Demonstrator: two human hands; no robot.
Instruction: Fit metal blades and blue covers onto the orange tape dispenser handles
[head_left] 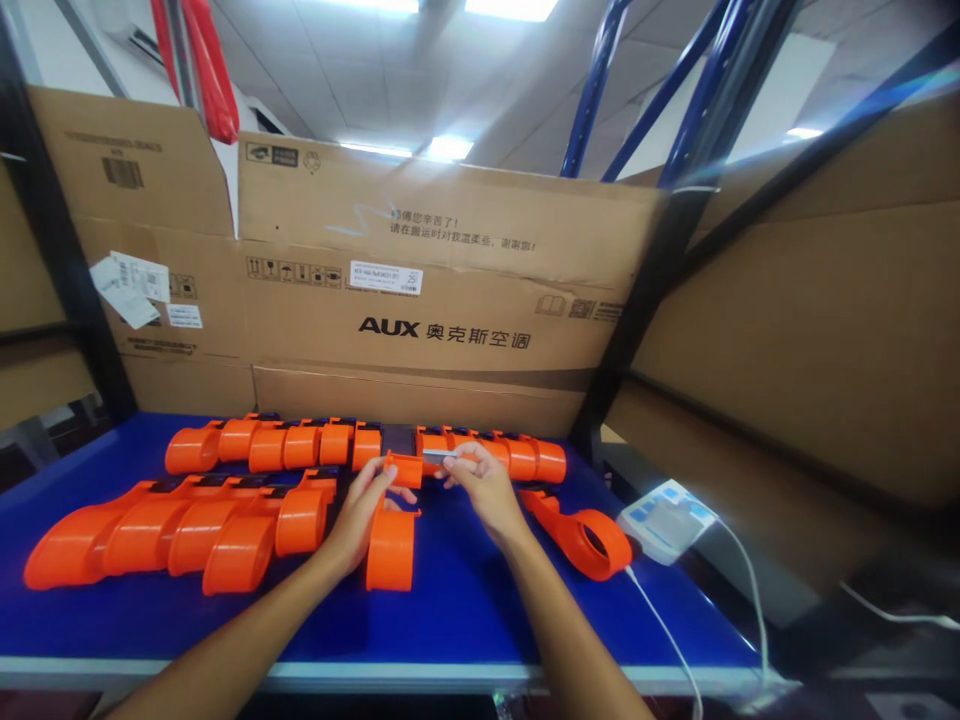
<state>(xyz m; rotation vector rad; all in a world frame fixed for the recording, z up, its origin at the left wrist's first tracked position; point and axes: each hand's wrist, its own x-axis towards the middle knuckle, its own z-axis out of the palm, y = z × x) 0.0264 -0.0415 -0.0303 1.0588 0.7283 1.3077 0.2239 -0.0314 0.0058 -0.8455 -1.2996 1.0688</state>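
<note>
My left hand (367, 510) grips an orange plastic part (405, 470) near the middle of the blue table. Thumb and fingers of my right hand (480, 480) are pinched on a thin pale strip (439, 453), whose left end reaches the held part. Just below my left hand is an orange ring-shaped piece (391, 550); whether it is joined to the held part I cannot tell. Several orange rings with dark pieces on top form a back row (301, 446), continuing behind my right hand. In front at the left lie several larger orange pieces (202, 530).
A looped orange piece (596, 545) lies right of my right hand, beside a white device (666, 520) with white cables. Cardboard (450, 390) stands behind the blue table (465, 630). Dark metal posts (645, 260) rise at both sides.
</note>
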